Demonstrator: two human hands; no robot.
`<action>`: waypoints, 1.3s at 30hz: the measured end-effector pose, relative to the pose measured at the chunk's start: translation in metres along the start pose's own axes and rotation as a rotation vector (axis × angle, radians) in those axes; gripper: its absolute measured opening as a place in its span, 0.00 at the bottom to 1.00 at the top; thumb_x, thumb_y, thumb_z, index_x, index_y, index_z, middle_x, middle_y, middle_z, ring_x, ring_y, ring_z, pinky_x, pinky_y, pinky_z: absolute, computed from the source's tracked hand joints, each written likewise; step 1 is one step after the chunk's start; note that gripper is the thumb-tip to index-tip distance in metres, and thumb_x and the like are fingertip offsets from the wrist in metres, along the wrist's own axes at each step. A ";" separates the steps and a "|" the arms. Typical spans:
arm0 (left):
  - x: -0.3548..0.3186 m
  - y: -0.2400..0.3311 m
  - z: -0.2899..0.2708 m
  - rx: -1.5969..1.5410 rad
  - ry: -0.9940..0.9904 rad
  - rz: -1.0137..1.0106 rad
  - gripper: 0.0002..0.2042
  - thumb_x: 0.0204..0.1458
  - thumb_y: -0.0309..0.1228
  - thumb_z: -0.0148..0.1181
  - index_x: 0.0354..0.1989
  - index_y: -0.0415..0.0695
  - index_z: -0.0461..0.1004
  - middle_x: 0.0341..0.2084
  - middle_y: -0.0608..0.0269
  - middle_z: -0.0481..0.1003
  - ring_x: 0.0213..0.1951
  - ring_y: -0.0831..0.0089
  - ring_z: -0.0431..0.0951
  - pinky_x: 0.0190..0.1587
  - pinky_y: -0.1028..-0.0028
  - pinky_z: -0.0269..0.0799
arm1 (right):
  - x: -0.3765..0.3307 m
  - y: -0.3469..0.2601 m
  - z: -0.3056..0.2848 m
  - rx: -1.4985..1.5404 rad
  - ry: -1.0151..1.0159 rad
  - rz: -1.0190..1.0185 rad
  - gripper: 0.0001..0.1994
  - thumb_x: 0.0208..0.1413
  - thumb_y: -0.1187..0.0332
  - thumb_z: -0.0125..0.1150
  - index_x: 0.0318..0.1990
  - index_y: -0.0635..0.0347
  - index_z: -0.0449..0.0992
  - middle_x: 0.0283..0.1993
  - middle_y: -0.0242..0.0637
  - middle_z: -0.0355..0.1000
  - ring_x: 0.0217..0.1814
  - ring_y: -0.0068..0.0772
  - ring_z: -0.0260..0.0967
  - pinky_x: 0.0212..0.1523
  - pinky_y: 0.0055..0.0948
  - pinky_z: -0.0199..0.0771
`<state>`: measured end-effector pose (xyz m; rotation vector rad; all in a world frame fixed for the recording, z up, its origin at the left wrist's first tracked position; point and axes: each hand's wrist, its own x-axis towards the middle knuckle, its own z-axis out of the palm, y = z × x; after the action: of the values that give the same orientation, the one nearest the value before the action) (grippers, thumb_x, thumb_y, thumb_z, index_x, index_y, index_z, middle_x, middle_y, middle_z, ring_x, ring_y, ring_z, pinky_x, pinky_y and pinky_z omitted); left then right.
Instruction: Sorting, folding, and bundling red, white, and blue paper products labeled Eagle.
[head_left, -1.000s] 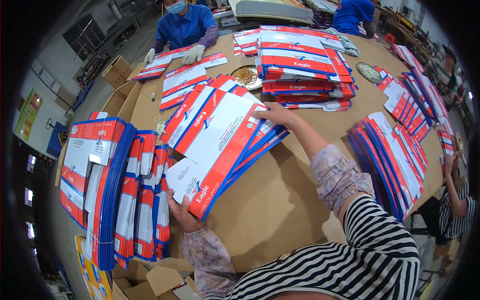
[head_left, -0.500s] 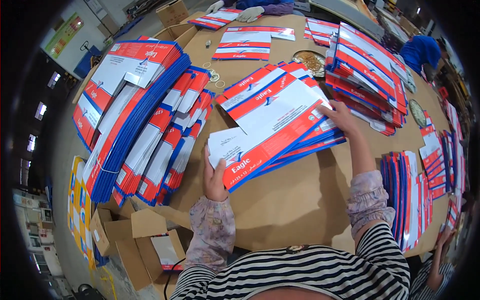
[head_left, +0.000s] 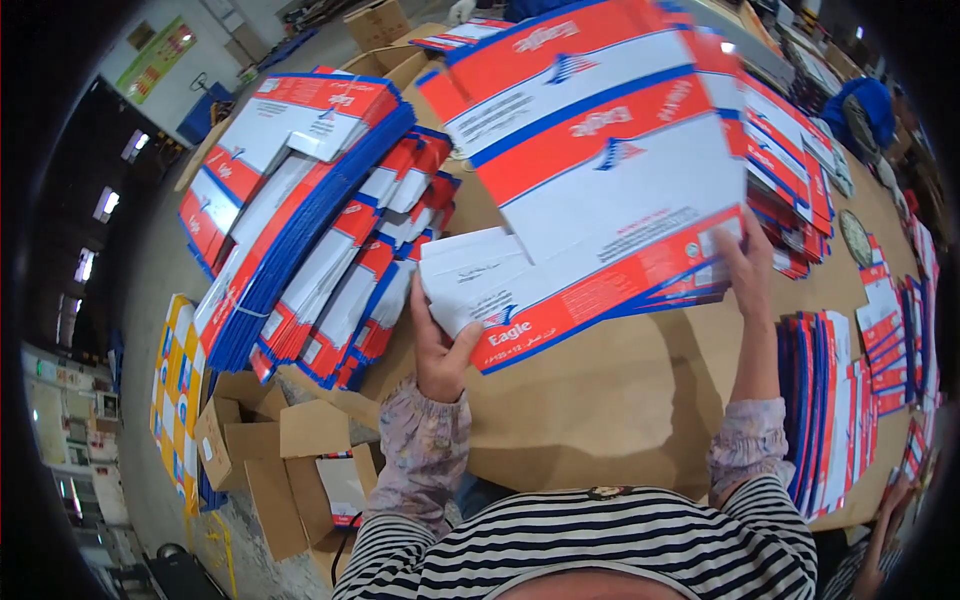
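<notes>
Far left, a stack of flat cartons (head_left: pixel 285 190) is parked along the desk (head_left: pixel 570 410). Next, the printed sheets (head_left: pixel 610 190) are tilted up above it, near long edge slanting up rightward; near-left corner's pinched by the left hand (head_left: pixel 442 345), near-right by the right hand (head_left: pixel 750 265), so neither's nearer.

The person's left hand (head_left: pixel 443 348) grips, thumb uppermost and angled inward. The right hand (head_left: pixel 750 265), positioned farther forward, also grips, its digits slightly blurred. The left forearm (head_left: pixel 425 440) and right forearm (head_left: pixel 757 365) extend forward, well apart.
</notes>
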<state>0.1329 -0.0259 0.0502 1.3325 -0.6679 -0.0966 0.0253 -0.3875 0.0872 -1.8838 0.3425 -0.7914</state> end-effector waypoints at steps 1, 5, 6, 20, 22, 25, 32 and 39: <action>0.003 0.000 0.002 -0.003 0.010 0.046 0.39 0.51 0.17 0.51 0.68 0.42 0.34 0.63 0.54 0.51 0.61 0.65 0.58 0.62 0.67 0.54 | -0.004 0.004 0.000 0.017 -0.007 -0.010 0.21 0.53 0.66 0.60 0.53 0.66 0.68 0.43 0.35 0.73 0.42 0.22 0.67 0.45 0.24 0.68; 0.008 -0.039 -0.008 0.201 0.029 0.008 0.37 0.51 0.21 0.55 0.67 0.40 0.41 0.60 0.54 0.55 0.58 0.67 0.61 0.59 0.69 0.57 | -0.025 0.062 -0.002 0.193 0.009 0.077 0.23 0.52 0.66 0.61 0.55 0.66 0.66 0.49 0.36 0.70 0.50 0.25 0.65 0.52 0.27 0.64; 0.007 -0.036 0.003 0.261 0.054 -0.068 0.35 0.51 0.23 0.57 0.66 0.39 0.45 0.53 0.56 0.63 0.52 0.70 0.65 0.56 0.71 0.60 | -0.030 0.081 -0.005 0.224 0.018 0.141 0.25 0.51 0.65 0.62 0.56 0.65 0.66 0.51 0.36 0.70 0.53 0.26 0.64 0.54 0.28 0.62; 0.036 -0.071 0.057 0.170 0.644 0.073 0.11 0.58 0.34 0.49 0.29 0.40 0.70 0.24 0.70 0.66 0.30 0.80 0.65 0.37 0.78 0.62 | -0.034 0.086 0.022 0.659 0.257 0.191 0.19 0.51 0.69 0.60 0.51 0.63 0.68 0.48 0.34 0.70 0.51 0.27 0.64 0.55 0.29 0.61; 0.065 -0.068 0.060 0.135 0.672 0.096 0.12 0.58 0.35 0.49 0.29 0.39 0.70 0.25 0.68 0.68 0.30 0.79 0.66 0.37 0.77 0.62 | -0.024 0.092 0.021 0.630 0.302 0.080 0.18 0.52 0.71 0.57 0.51 0.62 0.69 0.47 0.33 0.70 0.50 0.27 0.65 0.54 0.29 0.61; 0.079 -0.081 0.050 0.219 0.658 0.043 0.13 0.58 0.36 0.49 0.30 0.37 0.70 0.26 0.64 0.70 0.31 0.76 0.68 0.38 0.75 0.64 | -0.020 0.104 0.027 0.612 0.224 0.167 0.18 0.51 0.68 0.59 0.49 0.63 0.70 0.47 0.33 0.71 0.48 0.27 0.66 0.53 0.29 0.62; 0.090 -0.093 0.043 0.276 0.730 0.008 0.13 0.56 0.35 0.54 0.34 0.34 0.72 0.28 0.58 0.75 0.32 0.73 0.73 0.37 0.74 0.69 | -0.015 0.097 0.030 0.349 0.066 0.344 0.18 0.47 0.65 0.64 0.44 0.66 0.73 0.41 0.37 0.73 0.43 0.28 0.68 0.47 0.29 0.66; 0.082 -0.092 0.082 0.277 0.797 -0.032 0.14 0.57 0.36 0.48 0.26 0.36 0.71 0.23 0.60 0.71 0.30 0.71 0.69 0.37 0.71 0.64 | -0.022 0.128 0.011 0.341 0.177 0.260 0.16 0.48 0.66 0.63 0.43 0.66 0.73 0.41 0.36 0.73 0.42 0.28 0.68 0.46 0.30 0.66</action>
<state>0.1866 -0.1563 0.0051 1.4967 0.0225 0.4973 0.0304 -0.4242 -0.0380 -1.4218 0.5170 -0.7850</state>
